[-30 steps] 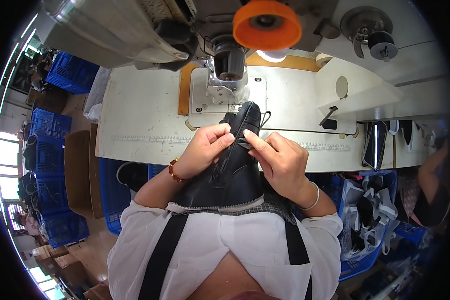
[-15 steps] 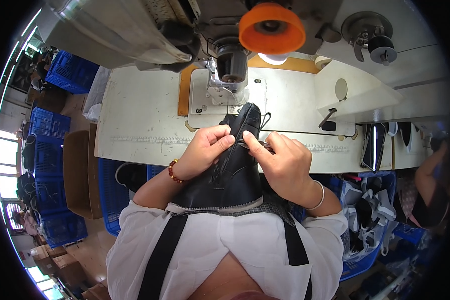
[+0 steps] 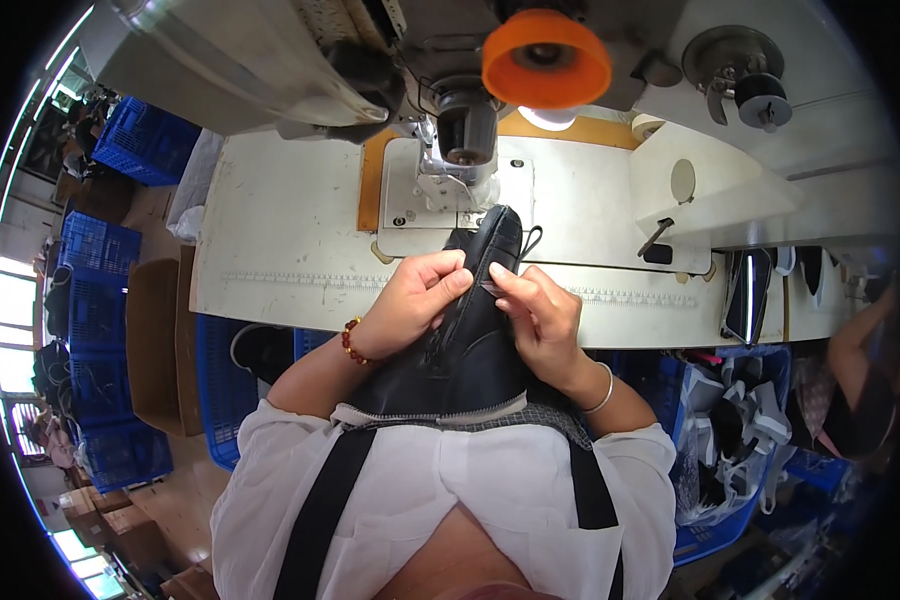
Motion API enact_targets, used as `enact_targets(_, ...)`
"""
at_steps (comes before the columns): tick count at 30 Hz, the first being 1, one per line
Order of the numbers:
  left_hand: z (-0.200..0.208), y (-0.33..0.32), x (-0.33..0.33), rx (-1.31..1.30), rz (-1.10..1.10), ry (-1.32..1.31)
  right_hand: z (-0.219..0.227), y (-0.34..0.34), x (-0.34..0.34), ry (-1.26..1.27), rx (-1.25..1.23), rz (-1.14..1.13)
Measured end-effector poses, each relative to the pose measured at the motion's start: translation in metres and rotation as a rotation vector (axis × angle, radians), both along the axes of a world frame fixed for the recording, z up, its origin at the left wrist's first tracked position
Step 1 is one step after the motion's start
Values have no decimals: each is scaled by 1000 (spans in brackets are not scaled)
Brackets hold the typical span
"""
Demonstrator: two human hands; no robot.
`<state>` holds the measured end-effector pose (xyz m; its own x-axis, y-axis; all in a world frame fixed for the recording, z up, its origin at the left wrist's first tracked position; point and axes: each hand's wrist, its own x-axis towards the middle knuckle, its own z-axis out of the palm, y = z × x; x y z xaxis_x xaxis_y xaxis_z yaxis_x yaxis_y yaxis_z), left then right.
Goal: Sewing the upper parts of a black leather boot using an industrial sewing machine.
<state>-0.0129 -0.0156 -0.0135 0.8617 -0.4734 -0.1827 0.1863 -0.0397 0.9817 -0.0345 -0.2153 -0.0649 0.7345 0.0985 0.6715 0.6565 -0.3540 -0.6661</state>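
A black leather boot upper (image 3: 475, 350) lies from my lap up over the table's front edge, its narrow end raised close to the sewing machine's needle area. A stitched seam runs along its length, and a black loop (image 3: 533, 238) stands out at its right side. My left hand (image 3: 420, 295) is closed on the upper's left side, thumb pressed beside the seam. With bent fingers, my right hand (image 3: 542, 318) pinches at the right of the seam. A thin, pale glint shows at its fingertips; what it holds is too small to make out.
Over the work hangs a sewing machine head (image 3: 460, 130) with an orange cup (image 3: 546, 60). A ruler strip (image 3: 630, 297) runs along the white table (image 3: 280, 220). Blue crates flank my lap; the right crate (image 3: 715, 535) holds grey and black pieces. Another person's arm (image 3: 850, 350) shows far right.
My right hand has drawn in to the left and turned, its fingers now bent toward the seam. The dark thin thing formerly under its fingers is mostly hidden. Left hand and upper barely differ.
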Motion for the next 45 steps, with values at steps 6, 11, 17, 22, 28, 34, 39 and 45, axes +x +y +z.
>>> enact_targets(6,1,1,0,17,12,19,26,-9,-5,2,-185,-60)
enact_targets(11,3,1,1,39,-5,0,42,-19,-3,-21,-366,-56)
enact_targets(17,3,2,1,41,-9,-10,46,-18,-3,-62,-427,-87)
enact_targets(22,1,2,1,31,-4,-19,28,-10,0,-39,-297,-50)
enact_targets(28,4,-1,-1,21,-5,11,5,1,3,29,49,11)
enact_targets(34,2,3,-1,16,-1,14,30,-12,6,67,-55,-58)
enact_targets(39,4,-1,-1,-28,55,46,43,-21,2,-33,-344,-152)
enact_targets(45,4,1,0,-93,19,29,52,-24,1,-47,-427,-143)
